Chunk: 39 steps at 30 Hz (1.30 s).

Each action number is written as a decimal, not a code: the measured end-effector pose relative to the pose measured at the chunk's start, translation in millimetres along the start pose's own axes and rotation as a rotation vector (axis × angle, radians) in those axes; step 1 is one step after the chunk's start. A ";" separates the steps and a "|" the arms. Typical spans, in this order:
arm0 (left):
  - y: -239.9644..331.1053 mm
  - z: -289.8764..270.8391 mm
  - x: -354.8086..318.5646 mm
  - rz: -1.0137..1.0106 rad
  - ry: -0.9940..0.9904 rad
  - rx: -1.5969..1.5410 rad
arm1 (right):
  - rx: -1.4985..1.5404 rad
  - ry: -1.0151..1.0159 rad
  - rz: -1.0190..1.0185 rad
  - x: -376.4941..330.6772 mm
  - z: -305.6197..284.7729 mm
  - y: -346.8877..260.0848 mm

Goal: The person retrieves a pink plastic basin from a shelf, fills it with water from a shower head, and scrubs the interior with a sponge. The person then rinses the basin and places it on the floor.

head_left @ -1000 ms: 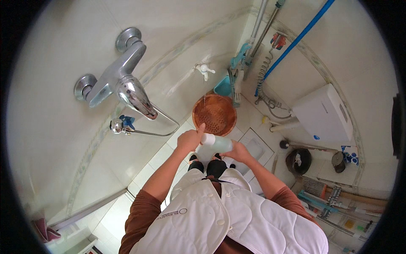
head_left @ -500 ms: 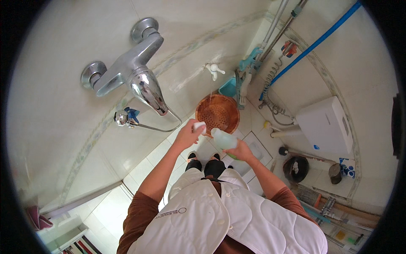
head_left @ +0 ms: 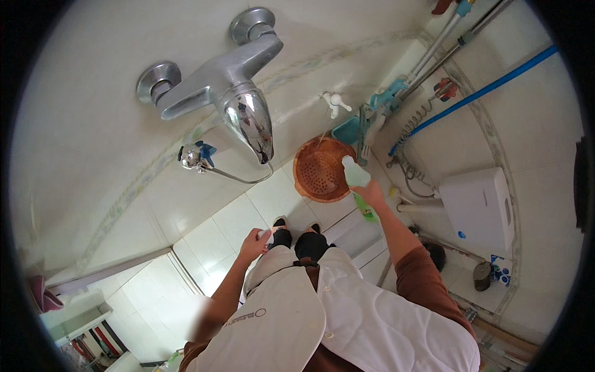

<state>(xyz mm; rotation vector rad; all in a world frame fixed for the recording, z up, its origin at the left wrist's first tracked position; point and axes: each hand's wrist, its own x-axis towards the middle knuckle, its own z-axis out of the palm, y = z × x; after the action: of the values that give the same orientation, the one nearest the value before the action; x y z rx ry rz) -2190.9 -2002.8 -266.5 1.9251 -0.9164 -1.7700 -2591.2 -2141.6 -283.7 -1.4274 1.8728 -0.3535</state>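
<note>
The cap (head_left: 265, 236), already off, is gripped by the left hand (head_left: 251, 246), while the right hand (head_left: 373, 194) grips the bottle (head_left: 355, 174), mouth toward the bucket (head_left: 302, 166), remaining content unclear.

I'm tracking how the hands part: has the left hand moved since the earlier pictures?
Yes. Judged against the brown basin, the left hand, holding a white cap, has moved away, back toward the person and farther left.

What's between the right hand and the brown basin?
The pale bottle, held in the right hand; in the head view its neck overlaps the brown basin.
</note>
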 end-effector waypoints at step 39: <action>-1.7 -11.9 -1.1 0.011 0.081 -0.094 | -0.093 -0.042 0.082 39.5 -27.5 -42.3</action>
<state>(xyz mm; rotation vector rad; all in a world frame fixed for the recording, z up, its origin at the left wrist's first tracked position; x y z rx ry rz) -2178.9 -2002.7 -265.0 1.9132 -0.8005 -1.6849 -2584.4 -2198.1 -254.2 -1.4030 1.9292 -0.1968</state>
